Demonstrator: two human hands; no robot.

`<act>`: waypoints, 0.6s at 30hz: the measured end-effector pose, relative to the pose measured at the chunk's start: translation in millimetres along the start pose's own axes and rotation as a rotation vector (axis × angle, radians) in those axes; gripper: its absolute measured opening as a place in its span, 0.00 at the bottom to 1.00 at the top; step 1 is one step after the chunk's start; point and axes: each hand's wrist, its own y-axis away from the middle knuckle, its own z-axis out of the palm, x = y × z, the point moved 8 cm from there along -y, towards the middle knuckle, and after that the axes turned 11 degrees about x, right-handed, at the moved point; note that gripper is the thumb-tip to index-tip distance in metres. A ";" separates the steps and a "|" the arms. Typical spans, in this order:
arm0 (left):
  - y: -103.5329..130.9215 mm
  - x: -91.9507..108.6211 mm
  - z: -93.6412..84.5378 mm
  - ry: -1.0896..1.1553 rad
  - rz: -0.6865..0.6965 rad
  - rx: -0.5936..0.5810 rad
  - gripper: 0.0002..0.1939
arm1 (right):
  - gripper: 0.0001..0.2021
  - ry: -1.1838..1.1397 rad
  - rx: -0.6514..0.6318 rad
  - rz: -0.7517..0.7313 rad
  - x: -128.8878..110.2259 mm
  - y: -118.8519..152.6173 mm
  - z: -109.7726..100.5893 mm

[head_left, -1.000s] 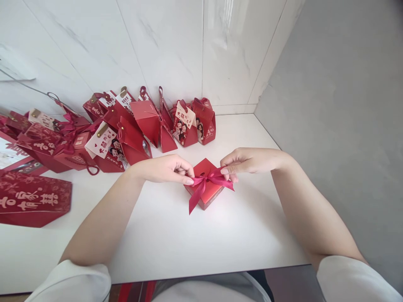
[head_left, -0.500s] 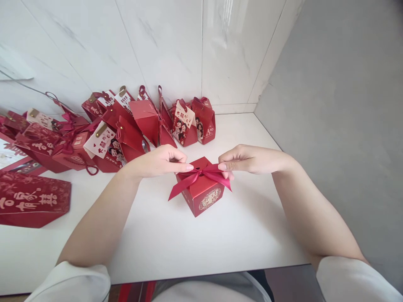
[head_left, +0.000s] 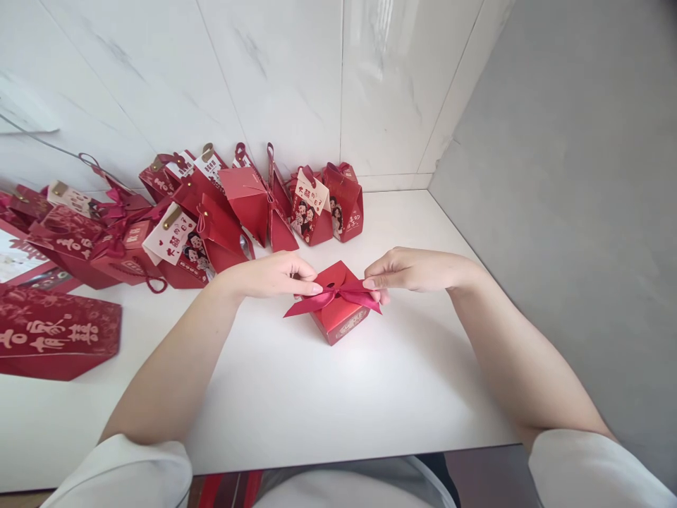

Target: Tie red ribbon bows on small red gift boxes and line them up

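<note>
A small red gift box [head_left: 338, 321] with a gold print on its front stands on the white table in front of me. Across its top lies a crimson satin ribbon [head_left: 313, 302], tied in a bow whose tails hang out to both sides. My left hand [head_left: 283, 274] pinches the bow's left loop between thumb and fingers. On the other side, my right hand [head_left: 399, 271] has the right loop pinched the same way. Both hands hover just above the box top, at its left and right edges.
Several red gift boxes and bags with ribbon handles crowd the table's back left, among them one with a white flap [head_left: 170, 236]. A larger red box [head_left: 63, 331] lies at the left edge. Marble-patterned wall [head_left: 285, 77] rises behind, and a grey surface [head_left: 571, 176] borders the right.
The box has tipped so that less of its printed front shows. My right hand has shifted slightly left; both hands still pinch the bow's loops.
</note>
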 end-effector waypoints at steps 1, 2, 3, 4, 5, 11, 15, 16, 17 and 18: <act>0.8 0.6 0.1 -0.008 -0.003 -0.001 0.21 | 0.20 -0.002 -0.004 0.002 0.0 0.1 0.1; 1.5 1.1 0.4 -0.008 -0.009 -0.007 0.21 | 0.20 -0.004 -0.008 0.005 0.0 0.3 0.3; 2.2 1.4 1.1 -0.001 -0.017 -0.015 0.21 | 0.20 -0.006 -0.011 0.010 0.2 0.4 0.4; 2.7 1.6 1.9 0.011 -0.023 -0.025 0.22 | 0.20 -0.007 -0.014 0.016 0.4 0.6 0.6; 2.9 1.6 2.7 0.023 -0.029 -0.033 0.22 | 0.20 -0.007 -0.016 0.022 0.8 0.7 0.6; 2.0 -2.3 5.1 0.066 -0.073 -0.029 0.22 | 0.20 -0.009 -0.024 0.059 5.3 -0.4 1.4; 2.4 -3.6 3.9 0.063 -0.097 -0.002 0.22 | 0.21 -0.027 -0.030 0.079 6.7 0.5 1.6; 2.8 -3.7 2.1 0.052 -0.097 0.013 0.21 | 0.21 -0.028 -0.017 0.085 6.2 1.3 0.3; 3.5 -3.6 0.0 0.040 -0.095 0.026 0.21 | 0.21 -0.028 0.002 0.087 4.9 2.4 -1.5; 4.3 -3.2 -2.0 0.029 -0.091 0.032 0.20 | 0.22 -0.029 0.022 0.085 2.9 3.8 -3.5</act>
